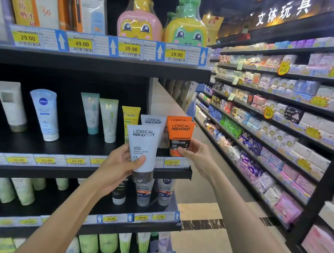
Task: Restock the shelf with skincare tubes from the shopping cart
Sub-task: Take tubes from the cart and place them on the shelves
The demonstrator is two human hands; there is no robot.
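Now left hand (121, 164) gripping white tube (143, 146), right hand (195, 154) holding orange tube (178, 136)

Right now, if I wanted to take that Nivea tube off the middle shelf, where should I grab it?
Grip the Nivea tube around its round lower body just above the cap, coming straight in from the aisle. It stands cap-down, leaning back, with clear gaps on both sides for fingers; the flat crimped top is too thin to hold well.

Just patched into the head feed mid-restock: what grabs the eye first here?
Dead centre, two hands each grip a L'Oreal Men Expert tube at the right end of the middle shelf: the left hand holds a white tube, the right hand an orange tube. Above them on the top shelf stand two cartoon-faced bottles, pink and yellow-green. To the right, a long aisle of pastel packs runs into the distance.
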